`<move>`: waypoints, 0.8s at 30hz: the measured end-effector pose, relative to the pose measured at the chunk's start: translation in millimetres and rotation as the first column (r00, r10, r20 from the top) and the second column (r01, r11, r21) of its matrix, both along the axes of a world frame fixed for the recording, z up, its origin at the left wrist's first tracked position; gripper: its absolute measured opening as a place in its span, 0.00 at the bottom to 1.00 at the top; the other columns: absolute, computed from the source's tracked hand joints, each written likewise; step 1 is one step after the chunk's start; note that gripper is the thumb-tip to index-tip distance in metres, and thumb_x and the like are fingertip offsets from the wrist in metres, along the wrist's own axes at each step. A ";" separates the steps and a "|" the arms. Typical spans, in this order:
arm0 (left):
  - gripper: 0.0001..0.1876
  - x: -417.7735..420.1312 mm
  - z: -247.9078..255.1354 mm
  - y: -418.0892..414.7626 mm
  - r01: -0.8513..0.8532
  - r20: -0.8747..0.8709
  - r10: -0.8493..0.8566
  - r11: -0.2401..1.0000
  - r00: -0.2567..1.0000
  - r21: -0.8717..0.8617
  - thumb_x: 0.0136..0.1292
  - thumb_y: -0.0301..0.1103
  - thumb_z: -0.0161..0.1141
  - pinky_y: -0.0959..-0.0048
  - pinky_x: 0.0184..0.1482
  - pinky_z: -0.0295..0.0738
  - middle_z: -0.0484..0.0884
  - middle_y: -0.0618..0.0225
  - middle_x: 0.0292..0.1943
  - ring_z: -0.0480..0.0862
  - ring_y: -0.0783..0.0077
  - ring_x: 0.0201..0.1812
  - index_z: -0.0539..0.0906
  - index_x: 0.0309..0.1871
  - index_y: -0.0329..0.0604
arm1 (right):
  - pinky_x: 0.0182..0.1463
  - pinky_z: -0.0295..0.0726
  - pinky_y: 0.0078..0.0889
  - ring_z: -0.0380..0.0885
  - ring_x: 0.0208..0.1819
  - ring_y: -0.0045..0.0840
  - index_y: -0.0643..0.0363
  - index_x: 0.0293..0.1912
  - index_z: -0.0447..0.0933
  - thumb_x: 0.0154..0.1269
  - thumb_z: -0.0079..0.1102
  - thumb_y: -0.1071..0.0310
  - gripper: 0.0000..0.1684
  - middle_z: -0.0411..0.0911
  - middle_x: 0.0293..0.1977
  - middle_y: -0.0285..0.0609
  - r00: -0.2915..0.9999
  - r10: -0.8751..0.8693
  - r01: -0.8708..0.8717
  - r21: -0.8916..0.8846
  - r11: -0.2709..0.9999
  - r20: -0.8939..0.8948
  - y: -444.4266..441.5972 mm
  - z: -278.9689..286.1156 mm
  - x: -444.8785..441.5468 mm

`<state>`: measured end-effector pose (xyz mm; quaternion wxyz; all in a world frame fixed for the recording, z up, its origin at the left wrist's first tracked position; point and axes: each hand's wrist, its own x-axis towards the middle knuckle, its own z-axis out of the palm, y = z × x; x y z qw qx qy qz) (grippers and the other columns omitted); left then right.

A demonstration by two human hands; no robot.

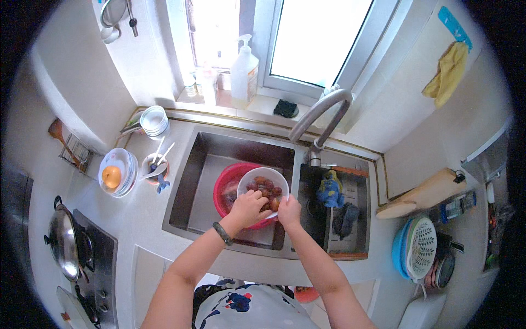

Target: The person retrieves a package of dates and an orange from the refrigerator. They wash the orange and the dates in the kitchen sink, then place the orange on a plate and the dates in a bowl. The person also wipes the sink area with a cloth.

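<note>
A small white bowl [268,172] holding dark red and brownish round fruits [266,187] is over a red plastic basin [224,172]. The basin rests in the left bay of a stainless steel sink [201,164], with some water apparently in it. My right hand [289,210] grips the bowl by its right rim. Over the near left part of the bowl, my left hand [249,207] reaches in with its fingers on the fruits. Whether those fingers hold a fruit is hidden by the hand. A dark bangle [222,233] circles my left wrist.
The faucet [314,154] arches behind the sink divider. Blue and yellow cloths [330,191] hang in the right bay. Stacked plates with an orange fruit [111,177], a cup of spoons [154,167] and bowls [154,119] stand left. Colanders [421,246] lean right; a lidded wok [63,242] sits on the stove.
</note>
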<state>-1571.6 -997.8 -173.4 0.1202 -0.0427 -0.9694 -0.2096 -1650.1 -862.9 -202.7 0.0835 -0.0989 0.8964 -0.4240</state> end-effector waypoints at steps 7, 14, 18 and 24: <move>0.13 -15.8 -14.2 3.0 -0.021 0.151 0.030 0.998 0.988 -0.061 0.55 0.41 0.55 0.63 0.36 0.75 0.74 0.60 0.33 0.78 0.58 0.35 0.75 0.36 0.41 | 0.38 0.72 0.48 0.76 0.33 0.51 0.66 0.31 0.73 0.60 0.46 0.63 0.15 0.76 0.27 0.59 0.999 0.015 -0.015 -0.001 1.000 -0.028 -4.3 1.6 -1.8; 0.11 -18.2 -27.3 -1.9 0.083 0.200 -0.049 0.982 0.979 -0.168 0.54 0.35 0.54 0.67 0.34 0.77 0.75 0.61 0.33 0.79 0.61 0.34 0.74 0.38 0.38 | 0.32 0.75 0.45 0.77 0.30 0.48 0.68 0.32 0.73 0.61 0.47 0.64 0.14 0.76 0.25 0.57 0.997 0.047 -0.045 0.041 0.998 -0.063 2.8 -21.6 -11.2; 0.14 -18.5 -23.4 -1.4 0.038 0.064 -0.032 0.996 0.997 -0.084 0.51 0.32 0.56 0.67 0.38 0.75 0.75 0.62 0.32 0.79 0.62 0.37 0.74 0.41 0.40 | 0.35 0.73 0.48 0.76 0.32 0.50 0.67 0.32 0.73 0.60 0.46 0.63 0.15 0.76 0.28 0.59 0.999 0.016 -0.015 -0.026 1.000 0.052 3.0 -33.6 -14.8; 0.22 -16.9 8.7 3.8 -0.244 -0.182 0.250 0.968 0.951 0.055 0.50 0.40 0.57 0.58 0.53 0.62 0.71 0.56 0.45 0.70 0.57 0.51 0.73 0.49 0.44 | 0.38 0.72 0.51 0.75 0.33 0.53 0.67 0.32 0.73 0.59 0.47 0.63 0.15 0.76 0.28 0.59 0.996 0.043 -0.040 -0.049 0.998 0.076 5.8 -28.9 -21.8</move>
